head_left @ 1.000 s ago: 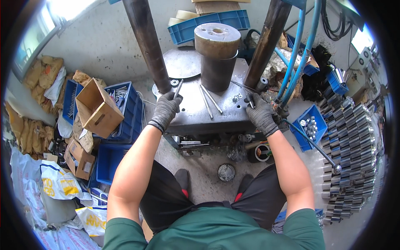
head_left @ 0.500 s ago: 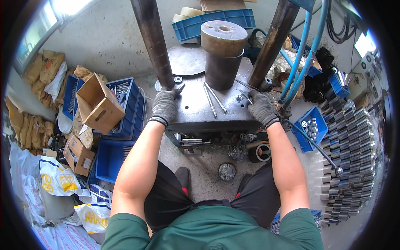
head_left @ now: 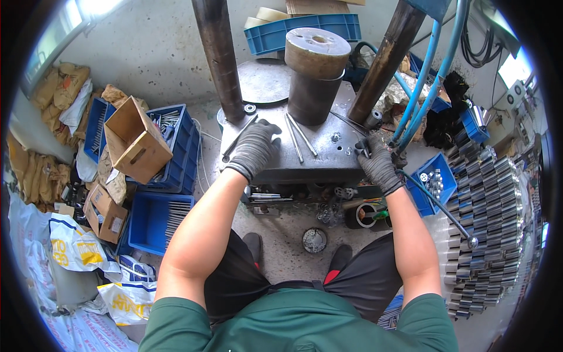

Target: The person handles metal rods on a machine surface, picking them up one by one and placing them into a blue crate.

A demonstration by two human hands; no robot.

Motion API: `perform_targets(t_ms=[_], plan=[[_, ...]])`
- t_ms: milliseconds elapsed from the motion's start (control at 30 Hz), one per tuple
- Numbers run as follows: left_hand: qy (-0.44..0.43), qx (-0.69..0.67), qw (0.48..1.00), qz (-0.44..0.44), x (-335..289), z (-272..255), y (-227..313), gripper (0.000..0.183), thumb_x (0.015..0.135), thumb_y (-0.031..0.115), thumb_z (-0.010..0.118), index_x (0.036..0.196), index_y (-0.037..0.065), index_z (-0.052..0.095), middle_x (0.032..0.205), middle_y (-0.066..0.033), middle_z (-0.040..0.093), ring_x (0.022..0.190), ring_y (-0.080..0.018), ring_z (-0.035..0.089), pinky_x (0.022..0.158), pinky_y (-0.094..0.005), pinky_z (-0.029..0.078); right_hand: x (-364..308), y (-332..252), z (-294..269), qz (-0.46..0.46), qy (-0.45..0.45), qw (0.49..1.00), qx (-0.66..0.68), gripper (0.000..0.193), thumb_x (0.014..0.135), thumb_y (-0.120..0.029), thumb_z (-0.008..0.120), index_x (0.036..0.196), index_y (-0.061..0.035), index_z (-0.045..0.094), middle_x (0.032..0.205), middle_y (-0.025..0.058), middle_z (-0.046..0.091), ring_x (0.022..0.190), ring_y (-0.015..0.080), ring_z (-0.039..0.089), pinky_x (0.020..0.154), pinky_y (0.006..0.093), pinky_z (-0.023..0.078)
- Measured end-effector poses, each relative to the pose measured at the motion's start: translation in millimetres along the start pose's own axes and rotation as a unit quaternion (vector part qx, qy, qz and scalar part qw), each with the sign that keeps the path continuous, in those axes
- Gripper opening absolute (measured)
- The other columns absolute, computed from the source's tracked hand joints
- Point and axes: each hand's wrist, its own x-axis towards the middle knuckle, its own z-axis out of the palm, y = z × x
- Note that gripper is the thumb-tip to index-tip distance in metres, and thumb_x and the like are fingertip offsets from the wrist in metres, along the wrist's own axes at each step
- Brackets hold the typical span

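Note:
My left hand (head_left: 256,151), in a grey knitted glove, is over the left front of the metal press table (head_left: 328,158). Its fingers are apart and hold nothing I can see. Just left of it, a dark rod-like tool with a ring at its near end (head_left: 239,139) lies on the table. Also gloved, my right hand (head_left: 380,164) is closed at the table's right edge around a small dark cylindrical piece (head_left: 364,148), mostly hidden by the fingers. Between my hands lie two slim metal rods (head_left: 301,136), slightly splayed. A small metal ring (head_left: 250,109) sits by the left column.
A thick steel cylinder (head_left: 316,54) stands at the table's back between two columns (head_left: 218,58). Blue hoses (head_left: 431,76) hang at right. Stacked metal tubes (head_left: 489,229) and a blue bin of small parts (head_left: 433,183) are at right; boxes, bins (head_left: 159,222) and bags fill the left.
My left hand has moved right, off the table's left edge, and the dark tool now lies beside it. My right hand has shifted slightly right and nearer, its small piece now clearer.

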Motion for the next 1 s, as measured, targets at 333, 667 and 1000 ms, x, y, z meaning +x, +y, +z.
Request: perform_targets(t_ms=[333,667,1000], plan=[[-0.062,0.005,0.997,0.038,0.2,12.0,27.3,0.027,0.090,0.006,0.063,0.115,0.009,0.074,0.112,-0.0224,0.064,0.101,-0.0405,0.067,0.093,-0.0472,0.054,-6.7,-36.0,-6.2,-0.017,-0.035,0.999,-0.024,0.031,0.082,-0.011,0.068,0.110,0.0004,0.065,0.095,0.0261,0.069,0.093,0.0442,0.067,0.084,0.0485,0.054],[-0.075,-0.003,0.996,-0.037,-2.2,2.9,18.2,0.032,0.096,0.028,0.068,0.116,0.004,0.070,0.112,-0.0235,0.065,0.103,-0.0400,0.066,0.095,-0.0475,0.053,-8.6,-39.6,-9.3,-0.037,-0.053,0.998,-0.011,0.034,0.081,-0.013,0.070,0.111,0.0014,0.065,0.098,0.0276,0.068,0.095,0.0444,0.067,0.084,0.0489,0.054],[-0.127,0.023,0.978,-0.166,-4.4,-30.4,28.3,0.046,0.088,0.022,0.067,0.125,-0.004,0.058,0.109,-0.0288,0.071,0.104,-0.0398,0.071,0.093,-0.0463,0.056,-9.2,-44.9,-5.5,-0.065,-0.049,0.996,-0.048,0.032,0.079,-0.011,0.068,0.109,0.0019,0.065,0.092,0.0275,0.067,0.091,0.0457,0.066,0.083,0.0512,0.054]])
